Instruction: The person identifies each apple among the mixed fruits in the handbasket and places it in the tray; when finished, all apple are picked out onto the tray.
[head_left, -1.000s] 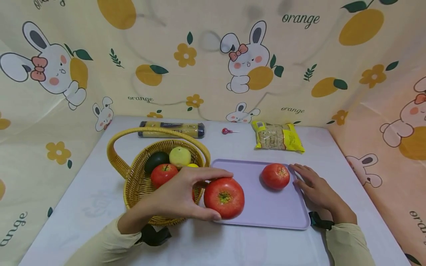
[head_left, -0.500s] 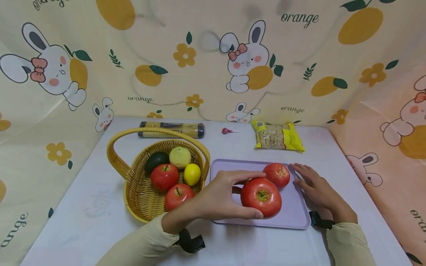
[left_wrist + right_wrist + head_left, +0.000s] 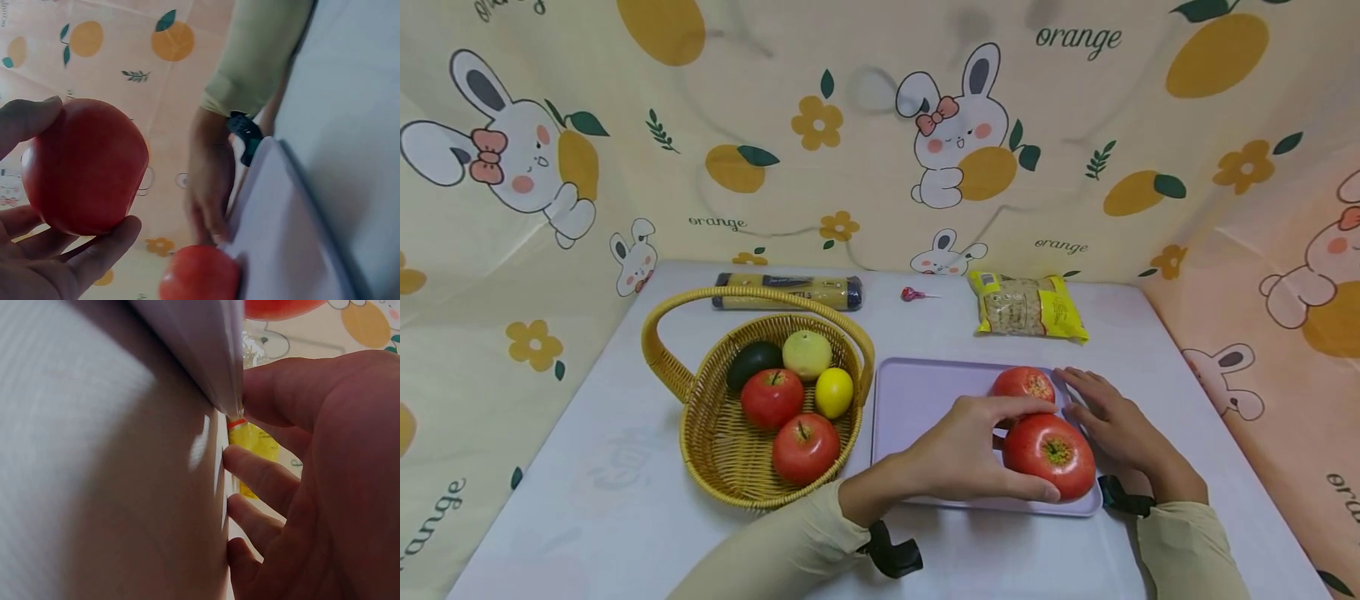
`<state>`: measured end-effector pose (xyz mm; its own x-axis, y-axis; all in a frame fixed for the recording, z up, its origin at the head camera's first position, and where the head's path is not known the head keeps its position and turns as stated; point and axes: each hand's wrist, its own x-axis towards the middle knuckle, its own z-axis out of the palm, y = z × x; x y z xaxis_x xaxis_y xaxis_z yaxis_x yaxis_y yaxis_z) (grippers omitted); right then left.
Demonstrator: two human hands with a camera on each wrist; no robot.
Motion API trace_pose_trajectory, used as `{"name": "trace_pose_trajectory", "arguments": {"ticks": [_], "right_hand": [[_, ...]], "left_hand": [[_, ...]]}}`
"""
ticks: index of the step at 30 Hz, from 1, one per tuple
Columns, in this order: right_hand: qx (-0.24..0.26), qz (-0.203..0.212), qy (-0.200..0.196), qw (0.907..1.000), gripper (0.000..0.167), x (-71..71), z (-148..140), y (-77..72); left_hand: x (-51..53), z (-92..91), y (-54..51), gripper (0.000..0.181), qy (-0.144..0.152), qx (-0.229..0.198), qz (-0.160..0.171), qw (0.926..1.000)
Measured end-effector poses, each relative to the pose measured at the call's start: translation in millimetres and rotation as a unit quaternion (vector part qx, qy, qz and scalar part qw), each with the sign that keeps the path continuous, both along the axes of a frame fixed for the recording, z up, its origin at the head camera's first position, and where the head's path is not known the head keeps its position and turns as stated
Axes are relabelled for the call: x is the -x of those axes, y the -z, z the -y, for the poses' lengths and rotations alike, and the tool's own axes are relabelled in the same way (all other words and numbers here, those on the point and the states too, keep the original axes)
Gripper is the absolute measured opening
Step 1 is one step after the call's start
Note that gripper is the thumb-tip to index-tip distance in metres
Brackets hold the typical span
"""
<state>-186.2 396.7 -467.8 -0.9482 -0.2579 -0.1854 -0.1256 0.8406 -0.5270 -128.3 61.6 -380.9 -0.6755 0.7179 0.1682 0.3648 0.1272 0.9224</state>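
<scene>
My left hand point(image 3: 973, 454) grips a red apple point(image 3: 1051, 458), thumb on one side and fingers on the other. In the left wrist view the held apple point(image 3: 86, 167) hangs clear of the lavender tray point(image 3: 294, 219). A second red apple point(image 3: 1021, 382) rests on that tray near its far right corner, partly hidden behind my left hand and the held apple. At the tray's right edge lies my right hand point(image 3: 1116, 425), fingers extended and holding nothing. Its thumb point(image 3: 275, 390) touches the tray rim in the right wrist view, while the other fingertips meet the table.
Left of the tray stands a wicker basket point(image 3: 694, 454) with a tall handle. It holds two red apples point(image 3: 806, 448), a lemon point(image 3: 834, 393), a pale green fruit point(image 3: 807, 355) and an avocado-like dark fruit point(image 3: 754, 365). Behind are a rolled pack point(image 3: 820, 292), lollipop point(image 3: 912, 294) and yellow bag point(image 3: 1030, 307).
My left hand has carried the apple rightward from beside the basket, across the tray, to in front of the other apple there. The right hand has stayed at the tray's edge.
</scene>
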Motion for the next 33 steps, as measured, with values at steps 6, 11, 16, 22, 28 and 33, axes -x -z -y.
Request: {"name": "trace_pose_trajectory", "arguments": {"ticks": [6,11,16,22,28,33], "right_hand": [[-0.002,-0.002,-0.003,1.0,0.072,0.1,0,0.0],[-0.001,-0.006,-0.005,1.0,0.072,-0.1,-1,0.4],[0.006,-0.008,-0.006,0.9999,0.072,-0.5,-2,0.6],[0.005,-0.014,-0.011,0.9998,0.072,0.0,-2,1.0],[0.008,-0.014,-0.011,0.9998,0.072,-0.5,-3,0.8],[0.01,-0.014,-0.009,0.9998,0.072,-1.3,-2,0.9]], "left_hand": [[4.5,-18.0,14.0,0.075,-0.016,0.054,-0.001,0.9984],[9.3,-30.6,27.4,0.077,-0.034,0.094,0.008,0.995],[12.6,-40.3,42.6,0.075,-0.047,0.121,0.022,0.9913],[14.3,-48.0,56.7,0.075,-0.056,0.133,0.033,0.989],[13.6,-53.8,65.1,0.078,-0.046,0.143,-0.014,0.9886],[13.9,-54.8,67.3,0.078,-0.042,0.16,-0.059,0.9846]]}}
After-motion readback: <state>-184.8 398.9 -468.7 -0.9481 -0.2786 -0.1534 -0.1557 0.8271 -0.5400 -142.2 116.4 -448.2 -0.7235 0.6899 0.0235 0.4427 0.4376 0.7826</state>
